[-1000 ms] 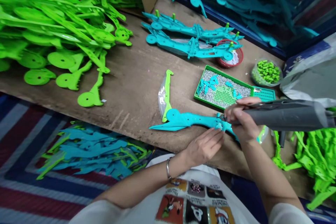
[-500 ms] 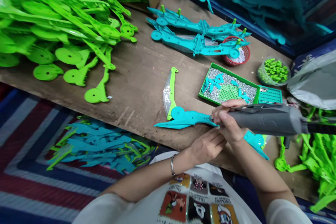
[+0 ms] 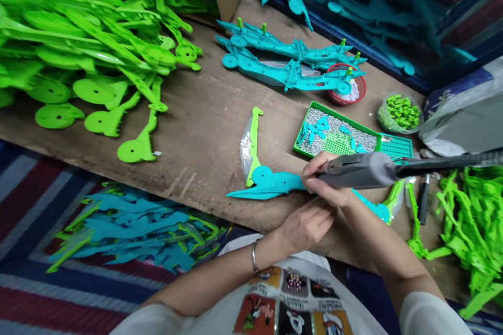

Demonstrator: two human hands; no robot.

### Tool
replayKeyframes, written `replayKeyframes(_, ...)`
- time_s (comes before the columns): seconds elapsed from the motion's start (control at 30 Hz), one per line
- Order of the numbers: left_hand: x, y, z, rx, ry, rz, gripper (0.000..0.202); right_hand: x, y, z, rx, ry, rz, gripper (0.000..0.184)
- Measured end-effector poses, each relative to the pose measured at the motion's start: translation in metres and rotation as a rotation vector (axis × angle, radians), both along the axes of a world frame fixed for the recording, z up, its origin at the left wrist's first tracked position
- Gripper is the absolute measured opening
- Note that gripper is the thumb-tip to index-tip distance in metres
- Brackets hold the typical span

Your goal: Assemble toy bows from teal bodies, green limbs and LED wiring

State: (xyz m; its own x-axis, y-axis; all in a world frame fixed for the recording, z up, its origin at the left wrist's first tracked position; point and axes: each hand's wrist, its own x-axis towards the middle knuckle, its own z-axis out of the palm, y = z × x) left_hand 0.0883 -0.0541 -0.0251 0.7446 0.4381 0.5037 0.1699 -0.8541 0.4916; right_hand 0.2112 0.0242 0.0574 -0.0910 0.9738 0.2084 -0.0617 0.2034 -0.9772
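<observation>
A long teal plastic toy part [image 3: 271,183] lies along the near edge of the wooden bench [image 3: 204,115]. My right hand [image 3: 326,183] grips a grey electric screwdriver [image 3: 361,170], its tip down on the teal part. My left hand [image 3: 306,222] rests just below it at the bench edge, fingers loosely curled against the part. A green strip with a clear blade [image 3: 249,141] lies beside the teal part's round end.
A green tray of screws and small teal bits [image 3: 338,133] stands behind my hands. Assembled teal pieces [image 3: 286,60], a red basket [image 3: 349,89] and a tub of green bits [image 3: 398,110] sit further back. Green parts are heaped at left [image 3: 78,36] and right [image 3: 467,220]. More parts lie on the floor [image 3: 129,230].
The screwdriver and my right hand have moved left along the teal part, towards its round end. My left hand has followed slightly left.
</observation>
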Motion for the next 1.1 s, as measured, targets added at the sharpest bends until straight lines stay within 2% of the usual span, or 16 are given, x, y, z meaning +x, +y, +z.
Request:
replayKeyframes(0.07, -0.001, 0.001, 0.001, 0.029, -0.027, 0.016, 0.031, 0.012, 0.009, 0.006, 0.103, 0.046, -0.077, 0.02)
replayKeyframes(0.17, -0.003, 0.003, 0.003, 0.062, -0.027, 0.017, 0.035, 0.036, 0.031, 0.012, 0.265, 0.112, -0.45, 0.02)
replayKeyframes(0.23, -0.004, 0.005, 0.004, 0.073, -0.02, 0.017, 0.035, 0.052, 0.047, 0.009, 0.275, 0.089, -0.632, 0.02)
replayKeyframes(0.3, -0.004, 0.005, 0.006, 0.08, -0.015, 0.02, 0.035, 0.064, 0.059, 0.002, 0.233, 0.038, -0.696, 0.022)
replayKeyframes(0.5, -0.003, 0.005, 0.006, 0.079, -0.039, 0.027, 0.033, 0.075, 0.067, -0.021, 0.212, -0.04, -0.703, 0.025)
replayKeyframes(0.8, -0.002, 0.004, 0.002, 0.09, -0.02, 0.015, 0.034, 0.076, 0.072, -0.025, 0.182, -0.053, -0.708, 0.024)
replayKeyframes(0.9, 0.0, 0.004, 0.0, 0.094, -0.052, 0.03, 0.033, 0.074, 0.07, -0.015, 0.197, -0.039, -0.71, 0.025)
replayKeyframes(1.0, 0.0, 0.003, 0.0, 0.092, -0.051, 0.03, 0.033, 0.059, 0.056, 0.007, 0.226, -0.006, -0.709, 0.024)
replayKeyframes(1.1, -0.002, 0.004, 0.002, 0.086, -0.007, 0.006, 0.034, 0.027, 0.03, 0.028, 0.175, 0.063, -0.565, 0.019)
